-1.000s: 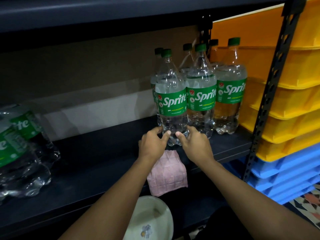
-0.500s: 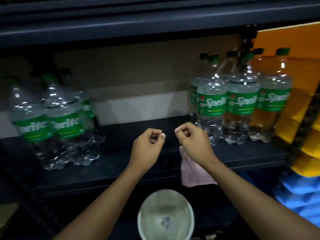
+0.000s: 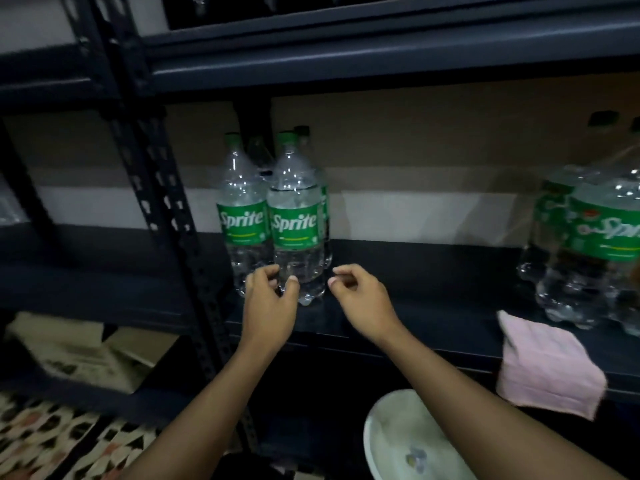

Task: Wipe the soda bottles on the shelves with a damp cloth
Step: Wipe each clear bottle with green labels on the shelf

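- Four Sprite bottles with green caps stand upright in a tight cluster at the left end of the dark shelf; the front bottle and a second bottle touch side by side, and two more stand behind them
- The left hand is at the foot of the front bottle, fingers curled and thumb across the bottle's base – whether it actually grips the bottle I cannot tell
- The right hand hangs just right of the same base, apart from it, fingers curled in and thumb tip close to the forefinger tip, with nothing between them
- The pink cloth lies well to the right, draped over the shelf's front edge, with neither hand on it
- Near the cloth stands a second group of Sprite bottles – blurred at the frame's right edge
- A white bowl sits below the shelf, under the right forearm
- A perforated metal post rises left of the cluster
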### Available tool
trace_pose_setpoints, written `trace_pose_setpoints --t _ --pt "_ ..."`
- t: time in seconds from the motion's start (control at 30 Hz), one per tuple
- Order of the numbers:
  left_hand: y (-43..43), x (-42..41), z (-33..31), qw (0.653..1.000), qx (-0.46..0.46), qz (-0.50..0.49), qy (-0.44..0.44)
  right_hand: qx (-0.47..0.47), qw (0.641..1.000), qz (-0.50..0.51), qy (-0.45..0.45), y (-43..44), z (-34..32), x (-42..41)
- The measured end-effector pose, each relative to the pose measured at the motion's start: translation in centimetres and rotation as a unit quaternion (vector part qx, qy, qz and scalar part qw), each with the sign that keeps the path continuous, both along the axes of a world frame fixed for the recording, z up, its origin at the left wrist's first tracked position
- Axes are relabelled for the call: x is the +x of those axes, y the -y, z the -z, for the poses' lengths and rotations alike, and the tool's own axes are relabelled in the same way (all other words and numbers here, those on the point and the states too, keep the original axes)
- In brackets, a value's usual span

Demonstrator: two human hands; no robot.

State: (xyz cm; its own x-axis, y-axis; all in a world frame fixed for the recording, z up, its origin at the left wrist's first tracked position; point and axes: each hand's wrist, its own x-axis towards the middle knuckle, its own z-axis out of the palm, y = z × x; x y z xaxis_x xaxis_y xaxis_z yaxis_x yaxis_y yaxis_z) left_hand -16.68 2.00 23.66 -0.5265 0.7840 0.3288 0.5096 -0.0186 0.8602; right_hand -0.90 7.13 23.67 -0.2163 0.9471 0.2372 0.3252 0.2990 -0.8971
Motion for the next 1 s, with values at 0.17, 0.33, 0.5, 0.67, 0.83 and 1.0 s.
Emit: trace_pose_setpoints --t 0.17,0.33,0.5,0.67,0.83,1.0 --pt "-1.0 -0.9 0.8 0.997 -0.058 0.032 0.027 -0.021 0.999 -0.024 0.027 -1.5 0.5 -4.0" --pt "-1.5 -0.3 1.4 0.994 -0.064 0.052 0.072 -0.047 0.999 -0.020 -0.001 -2.2 1.4 -5.0" --pt "-2.1 0.2 1.8 0.992 -0.052 0.037 0.113 -0.071 0.996 -0.021 -0.047 -2.1 0.9 -4.1" --pt "-2.2 0.7 1.4 0.989 -0.055 0.048 0.129 -0.067 0.994 -0.006 -0.092 -2.0 0.7 -2.7" --pt "-2.1 2.9 0.8 0.988 -0.066 0.080 0.113 -0.053 0.996 0.010 -0.078 -1.1 1.0 0.4" --pt "-2.4 6.2 1.4 0.988 -0.064 0.109 0.092 -0.026 0.997 0.035 -0.068 -0.2 1.7 4.7"
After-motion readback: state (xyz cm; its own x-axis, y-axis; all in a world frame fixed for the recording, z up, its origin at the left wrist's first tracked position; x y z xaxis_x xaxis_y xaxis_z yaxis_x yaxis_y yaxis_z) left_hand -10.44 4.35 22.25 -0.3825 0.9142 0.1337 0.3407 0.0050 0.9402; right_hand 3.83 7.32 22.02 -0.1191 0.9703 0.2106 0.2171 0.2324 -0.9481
